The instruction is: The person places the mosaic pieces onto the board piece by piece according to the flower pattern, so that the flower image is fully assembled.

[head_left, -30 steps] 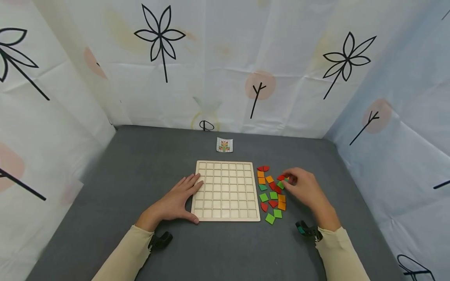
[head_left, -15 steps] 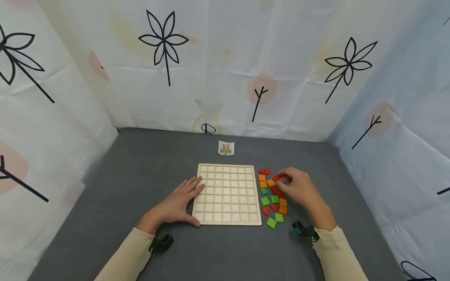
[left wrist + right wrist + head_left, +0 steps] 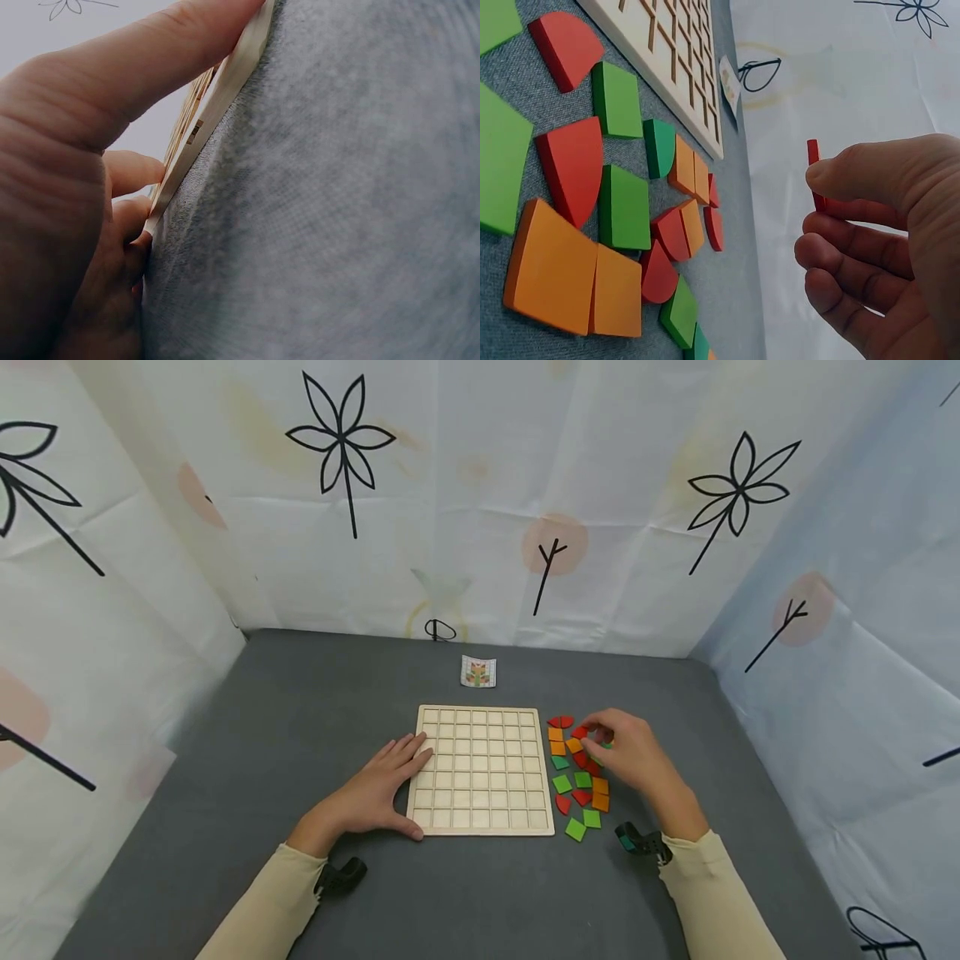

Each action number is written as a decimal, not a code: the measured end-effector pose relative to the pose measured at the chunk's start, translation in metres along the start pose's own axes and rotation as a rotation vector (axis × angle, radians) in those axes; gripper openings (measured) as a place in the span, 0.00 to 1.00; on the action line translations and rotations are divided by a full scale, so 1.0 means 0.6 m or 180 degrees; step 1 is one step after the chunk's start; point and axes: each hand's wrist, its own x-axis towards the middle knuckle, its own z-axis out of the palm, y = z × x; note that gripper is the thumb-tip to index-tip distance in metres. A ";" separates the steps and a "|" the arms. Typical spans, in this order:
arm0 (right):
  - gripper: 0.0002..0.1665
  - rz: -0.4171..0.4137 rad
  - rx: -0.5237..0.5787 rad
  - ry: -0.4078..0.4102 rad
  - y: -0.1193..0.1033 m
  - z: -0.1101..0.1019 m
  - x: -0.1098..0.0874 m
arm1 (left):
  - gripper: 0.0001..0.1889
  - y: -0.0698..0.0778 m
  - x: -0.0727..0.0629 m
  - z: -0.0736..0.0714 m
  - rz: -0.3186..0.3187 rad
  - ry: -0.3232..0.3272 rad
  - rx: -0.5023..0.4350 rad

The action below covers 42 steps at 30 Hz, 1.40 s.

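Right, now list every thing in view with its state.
Board: flat on the table, grid side up
Left hand: resting against the board's left side
Right hand: raised, pinching a red piece
Red piece: lifted, held between thumb and finger
Loose pieces: lying right of the board, some touching
Card: beyond the board, printed side up
Backdrop: hanging, creased

The surface (image 3: pixel 480 893) is level and dark gray, with a woven texture. A square wooden board (image 3: pixel 480 772) with a recessed grid lies flat on it. A small printed card (image 3: pixel 478 672) lies beyond the board's far edge, apart from it. Beside the board's right edge lie loose green tiles (image 3: pixel 575 830), orange tiles (image 3: pixel 601 803), curved red tiles (image 3: pixel 562 803) and teal tiles (image 3: pixel 560 762).
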 end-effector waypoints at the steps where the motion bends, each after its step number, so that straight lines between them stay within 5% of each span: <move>1: 0.12 -0.0005 0.0001 -0.0001 0.000 0.000 0.000 | 0.68 0.000 0.001 -0.001 0.0013 0.0015 -0.0012; 42: 0.13 -0.0116 0.0223 -0.0228 -0.062 0.029 0.074 | 0.69 0.001 0.002 -0.006 -0.0007 -0.0011 -0.0044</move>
